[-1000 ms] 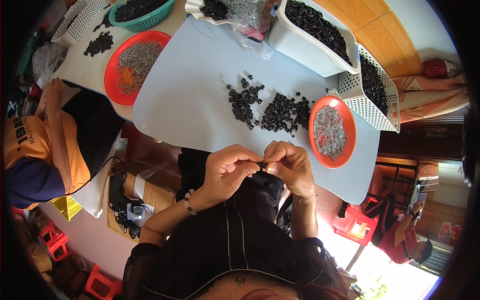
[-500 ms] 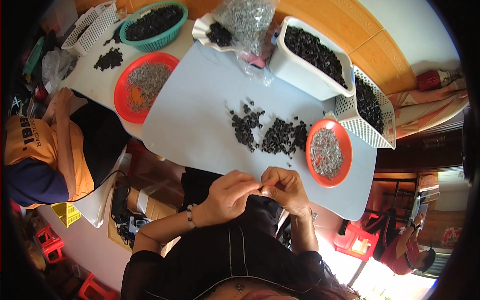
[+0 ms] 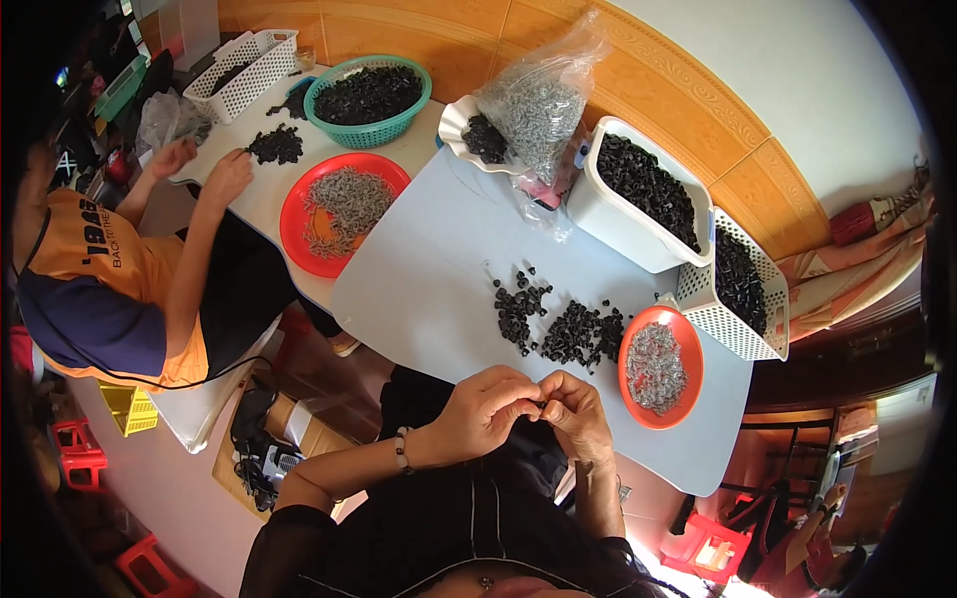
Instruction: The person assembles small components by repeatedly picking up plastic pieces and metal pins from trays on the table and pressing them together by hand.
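pinching together at the near edge of the pale table (image 3: 419, 289), the left hand (image 3: 485, 411) and the right hand (image 3: 576, 414) meet fingertip to fingertip just above the person's lap. between them sits a small dark piece (image 3: 541, 405) — mostly hidden, only a sliver of black shows where the two sets of fingers touch. both hands are curled narrow around it; the left thumb and forefinger close in from the left, the right ones from the right, so the piece lies squarely in the middle, no nearer one hand than the other. its long axis cannot be told: too little of it shows.

what matters in space is where the supplies lie from this pinch. the loose heap of small black parts (image 3: 563, 327) sits on the table just beyond the hands, straight ahead and a little to the right. the orange dish of small grey metal bits (image 3: 659, 365) is to the right of that heap, touching the corner of the white perforated basket (image 3: 743, 299), and lies nearer the right hand than the left. so both stocks are up and to the right of the fingers, within the right hand's side.

farther back stand a white tub of black parts (image 3: 643, 194) and a clear bag of grey bits (image 3: 538, 110). to the left, another person's hand (image 3: 227, 177) rests by a small black pile (image 3: 275, 146), beside a red dish (image 3: 341, 211) and a green basket (image 3: 367, 98) — well apart from the person's own hands.
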### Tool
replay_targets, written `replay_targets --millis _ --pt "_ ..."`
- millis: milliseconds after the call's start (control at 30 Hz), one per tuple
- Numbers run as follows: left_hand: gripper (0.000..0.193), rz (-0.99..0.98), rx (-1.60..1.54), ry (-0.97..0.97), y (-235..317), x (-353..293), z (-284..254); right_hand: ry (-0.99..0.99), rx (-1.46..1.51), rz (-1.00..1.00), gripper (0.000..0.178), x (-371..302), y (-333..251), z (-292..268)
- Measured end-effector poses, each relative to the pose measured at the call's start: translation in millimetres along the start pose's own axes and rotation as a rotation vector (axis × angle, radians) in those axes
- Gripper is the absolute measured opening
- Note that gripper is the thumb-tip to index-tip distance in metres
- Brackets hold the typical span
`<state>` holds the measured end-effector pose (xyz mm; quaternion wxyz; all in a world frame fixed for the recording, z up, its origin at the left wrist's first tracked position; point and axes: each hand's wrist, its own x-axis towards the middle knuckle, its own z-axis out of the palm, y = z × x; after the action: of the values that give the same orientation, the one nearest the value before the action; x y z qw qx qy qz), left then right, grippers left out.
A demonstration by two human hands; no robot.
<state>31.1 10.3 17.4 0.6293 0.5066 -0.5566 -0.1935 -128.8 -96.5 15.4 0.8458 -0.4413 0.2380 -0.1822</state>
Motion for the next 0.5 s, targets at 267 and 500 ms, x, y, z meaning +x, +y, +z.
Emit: replay_targets --millis 267,500 --pt "0.014 -0.004 0.240 0.019 -3 0 4 -0.102 0.144 0.073 0.049 -5 2 1" --pt "0.012 0.048 0.252 0.023 -5 1 10 -0.059 0.139 -0.024 0.038 -9 7 -1"
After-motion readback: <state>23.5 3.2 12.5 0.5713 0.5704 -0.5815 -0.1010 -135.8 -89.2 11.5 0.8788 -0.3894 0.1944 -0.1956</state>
